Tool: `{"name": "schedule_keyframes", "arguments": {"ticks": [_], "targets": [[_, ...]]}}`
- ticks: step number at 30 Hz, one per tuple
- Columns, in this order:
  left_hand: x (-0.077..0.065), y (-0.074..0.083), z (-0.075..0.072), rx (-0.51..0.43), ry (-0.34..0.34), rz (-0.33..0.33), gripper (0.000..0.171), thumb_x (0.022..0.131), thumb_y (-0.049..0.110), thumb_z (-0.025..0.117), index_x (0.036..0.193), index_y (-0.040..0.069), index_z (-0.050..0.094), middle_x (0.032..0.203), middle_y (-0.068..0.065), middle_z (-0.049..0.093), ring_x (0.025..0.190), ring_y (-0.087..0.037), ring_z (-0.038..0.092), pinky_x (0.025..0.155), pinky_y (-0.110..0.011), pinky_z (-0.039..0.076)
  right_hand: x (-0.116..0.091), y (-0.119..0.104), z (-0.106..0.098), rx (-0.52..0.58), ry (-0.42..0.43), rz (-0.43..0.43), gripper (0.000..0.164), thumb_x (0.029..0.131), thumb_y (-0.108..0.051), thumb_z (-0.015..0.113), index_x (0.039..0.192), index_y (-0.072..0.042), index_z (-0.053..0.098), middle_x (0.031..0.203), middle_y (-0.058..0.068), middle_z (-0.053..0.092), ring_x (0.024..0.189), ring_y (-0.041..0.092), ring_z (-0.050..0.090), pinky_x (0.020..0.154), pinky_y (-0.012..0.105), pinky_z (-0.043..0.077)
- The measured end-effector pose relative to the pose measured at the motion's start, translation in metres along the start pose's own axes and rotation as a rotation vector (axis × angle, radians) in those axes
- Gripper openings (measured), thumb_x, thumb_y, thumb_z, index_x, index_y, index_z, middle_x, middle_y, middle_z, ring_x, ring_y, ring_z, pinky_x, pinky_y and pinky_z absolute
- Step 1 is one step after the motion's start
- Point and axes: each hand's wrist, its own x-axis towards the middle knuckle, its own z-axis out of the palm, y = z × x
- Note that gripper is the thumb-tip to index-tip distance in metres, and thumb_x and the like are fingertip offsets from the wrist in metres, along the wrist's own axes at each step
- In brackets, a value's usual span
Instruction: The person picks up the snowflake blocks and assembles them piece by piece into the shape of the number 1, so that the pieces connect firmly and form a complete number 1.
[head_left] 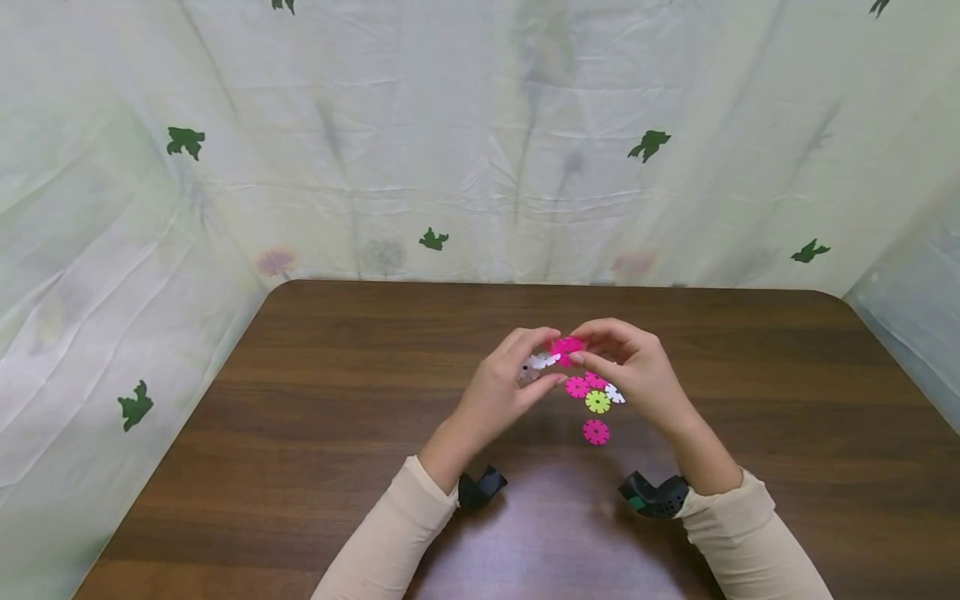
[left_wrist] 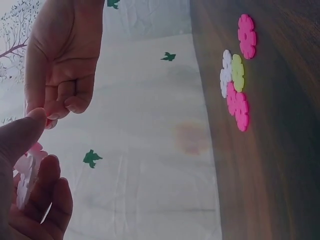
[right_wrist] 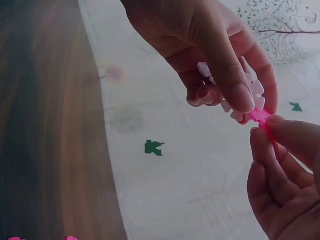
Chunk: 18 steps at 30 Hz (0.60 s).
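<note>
Here both hands are raised a little above the tabletop (head_left: 337, 375), meeting at its middle. The left hand (head_left: 501, 387) pinches a white snowflake disc (head_left: 538, 362) between thumb and fingers, and the right hand (head_left: 637, 371) pinches a pink snowflake disc (head_left: 566, 347) by its edge; the two discs touch edge to edge between the fingertips.

Just below the hands, toward six o'clock, lies a cluster of loose discs (head_left: 596, 392) on the wood: two pink ones, one yellow-green and one white, touching or overlapping. One more single pink disc (head_left: 596, 432) lies apart, further toward six o'clock. That makes five discs lying flat and two held.

Beyond twelve o'clock and to both sides hangs a pale cloth backdrop (head_left: 480, 150) printed with green leaf shapes.
</note>
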Motion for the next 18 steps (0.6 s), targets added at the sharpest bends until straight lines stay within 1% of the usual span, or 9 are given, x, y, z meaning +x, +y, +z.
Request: {"name": "schedule_keyframes", "arguments": {"ticks": [3, 6, 10, 14, 16, 18], "targets": [[0.0, 0.0, 0.001, 0.004, 0.02, 0.004, 0.048, 0.074, 0.01, 0.074, 0.115, 0.005, 0.051, 0.102, -0.007, 0.055, 0.088, -0.016, 0.055, 0.077, -0.016, 0.044, 0.0, -0.001, 0.001, 0.02, -0.018, 0.011, 0.028, 0.073, 0.016, 0.064, 0.099, 0.005, 0.06, 0.086, 0.014, 0.06, 0.07, 0.018, 0.059, 0.059, 0.025, 0.049], [-0.001, -0.002, 0.001, 0.011, 0.042, 0.009, 0.044, 0.073, 0.011, 0.075, 0.111, 0.005, 0.054, 0.098, -0.006, 0.057, 0.087, -0.014, 0.055, 0.075, -0.02, 0.046, 0.0, -0.001, 0.003, 0.035, -0.039, 0.023, 0.028, 0.074, 0.013, 0.064, 0.1, 0.004, 0.06, 0.087, 0.013, 0.061, 0.07, 0.018, 0.059, 0.059, 0.025, 0.049], [-0.001, -0.004, 0.001, 0.024, 0.063, 0.011, 0.038, 0.073, 0.011, 0.075, 0.106, 0.005, 0.058, 0.095, -0.004, 0.058, 0.086, -0.013, 0.055, 0.074, -0.019, 0.046, 0.0, -0.004, 0.004, 0.019, -0.054, 0.026, 0.029, 0.074, 0.011, 0.066, 0.1, 0.002, 0.061, 0.089, 0.012, 0.061, 0.072, 0.017, 0.059, 0.06, 0.025, 0.049], [-0.001, -0.004, -0.001, 0.027, 0.067, 0.009, 0.037, 0.073, 0.01, 0.075, 0.105, 0.005, 0.058, 0.094, -0.004, 0.059, 0.083, -0.016, 0.056, 0.072, -0.017, 0.045, 0.0, -0.017, 0.003, -0.009, -0.078, 0.026, 0.031, 0.074, 0.012, 0.065, 0.104, 0.006, 0.057, 0.093, 0.016, 0.06, 0.078, 0.019, 0.059, 0.069, 0.027, 0.049], [-0.001, -0.004, -0.001, 0.023, 0.07, 0.003, 0.038, 0.072, 0.009, 0.076, 0.105, 0.004, 0.058, 0.094, -0.005, 0.059, 0.083, -0.017, 0.057, 0.072, -0.019, 0.047, -0.001, -0.025, 0.002, -0.034, -0.092, 0.027, 0.036, 0.074, 0.012, 0.066, 0.107, 0.009, 0.053, 0.097, 0.018, 0.059, 0.085, 0.023, 0.058, 0.074, 0.03, 0.048], [0.0, -0.004, -0.002, 0.024, 0.077, -0.002, 0.038, 0.071, 0.009, 0.076, 0.105, 0.004, 0.059, 0.094, -0.005, 0.059, 0.083, -0.017, 0.057, 0.072, -0.02, 0.047, -0.002, -0.031, 0.0, -0.068, -0.1, 0.026, 0.043, 0.072, 0.012, 0.067, 0.111, 0.01, 0.05, 0.102, 0.021, 0.057, 0.09, 0.028, 0.057, 0.079, 0.03, 0.047]]}}
